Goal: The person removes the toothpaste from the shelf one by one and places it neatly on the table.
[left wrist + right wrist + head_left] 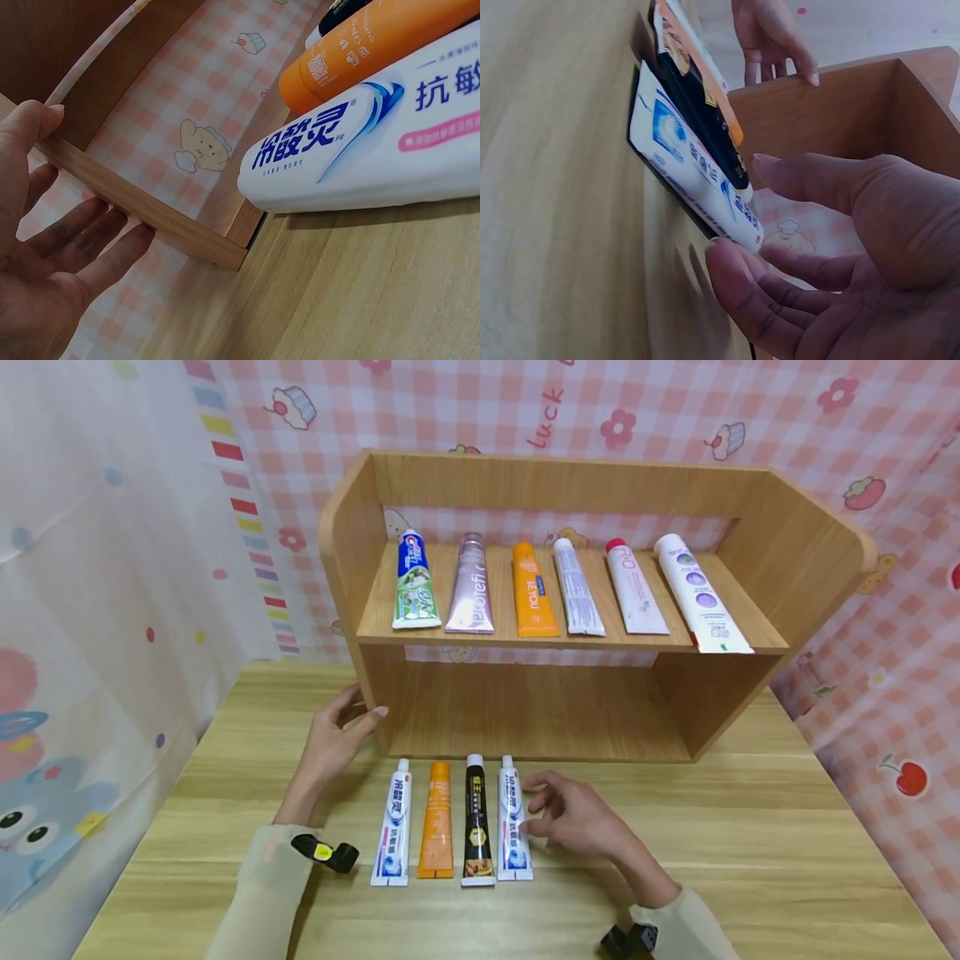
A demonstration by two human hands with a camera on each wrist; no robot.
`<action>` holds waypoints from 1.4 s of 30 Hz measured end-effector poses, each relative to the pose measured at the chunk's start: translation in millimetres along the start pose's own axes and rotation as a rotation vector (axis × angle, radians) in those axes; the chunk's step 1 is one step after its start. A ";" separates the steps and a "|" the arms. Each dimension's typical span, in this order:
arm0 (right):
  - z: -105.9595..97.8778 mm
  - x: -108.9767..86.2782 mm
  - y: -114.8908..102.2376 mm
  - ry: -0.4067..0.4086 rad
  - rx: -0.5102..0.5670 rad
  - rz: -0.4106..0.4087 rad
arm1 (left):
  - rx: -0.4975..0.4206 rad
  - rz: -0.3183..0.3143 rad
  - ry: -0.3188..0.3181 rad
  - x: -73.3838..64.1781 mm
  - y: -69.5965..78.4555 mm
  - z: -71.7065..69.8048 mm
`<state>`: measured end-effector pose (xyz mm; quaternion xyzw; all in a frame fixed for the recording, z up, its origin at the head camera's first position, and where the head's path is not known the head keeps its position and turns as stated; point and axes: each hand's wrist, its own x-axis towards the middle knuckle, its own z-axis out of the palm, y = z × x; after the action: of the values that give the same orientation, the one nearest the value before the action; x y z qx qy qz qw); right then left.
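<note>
At the left end of a two-tier wooden shelf [525, 710], my left hand [333, 739] grips the upright side panel [142, 199], thumb at its front edge and the other fingers along its outer face. My right hand [576, 817] is beside the rightmost toothpaste tube [513, 822], white and blue; its thumb and fingers stand apart near the tube's cap end in the right wrist view. To the left of that tube lie a black toothpaste tube [477, 827], an orange tube [437, 827] and another white-and-blue toothpaste tube [392, 827], side by side with caps toward the shelf.
Several tubes lie in a row on the upper tier, among them a green-and-blue one [416, 589], an orange one [534, 597] and a long white one [705, 597] that overhangs the front edge. The shelf stands on a wood-grain table [787, 827] before a pink checked curtain [480, 410].
</note>
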<state>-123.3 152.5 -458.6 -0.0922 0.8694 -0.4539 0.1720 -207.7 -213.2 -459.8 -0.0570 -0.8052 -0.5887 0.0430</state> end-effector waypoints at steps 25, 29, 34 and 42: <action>-26.3 -8.2 -11.7 -0.012 0.090 -0.202 | 0.006 0.004 -0.011 -1.8 -0.2 0.9; -31.5 -10.3 -15.2 -0.006 0.117 -0.258 | 0.011 0.003 -0.010 -1.7 0.0 1.3; -37.7 -14.1 -19.0 0.017 0.141 -0.306 | 0.004 0.004 -0.009 -0.9 -0.2 1.1; -50.3 -23.0 -33.3 0.059 0.154 -0.393 | -0.008 0.005 -0.007 -0.8 1.5 1.2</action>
<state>-121.2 178.9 -399.6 -0.2333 0.8022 -0.5461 0.0614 -206.6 -211.6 -458.8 -0.0612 -0.8028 -0.5917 0.0415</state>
